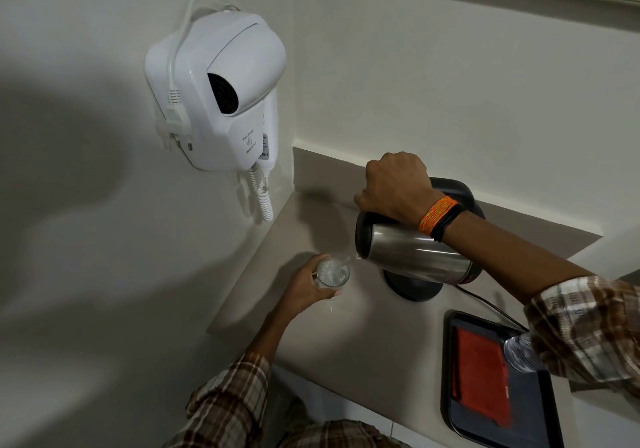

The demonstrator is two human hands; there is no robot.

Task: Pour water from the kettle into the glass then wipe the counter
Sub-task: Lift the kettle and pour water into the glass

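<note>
A: Steel kettle (412, 257), tipped spout-down toward the left, with the right hand (394, 188) wrapped tight round its black handle on top. A thin stream of water runs from the spout into the glass (333, 272).

B: And the glass?

A: It stands on the beige bench (363, 337) near the corner by the left wall, the left hand (304, 288) curled round its side, fingers closed on it. The water inside is churned white.

B: Where's the kettle's base?

A: The black base (412, 288) sits on the bench just under the tilted kettle, cord trailing right.

B: Anything to wipe with?

A: A red cloth (481, 375) lies folded in a dark tray (453, 416) at the bench's right (a clear bottle (519, 350) lies there too, partly hidden by the plaid sleeve). A white hair dryer (221, 94) hangs on the left wall.
</note>
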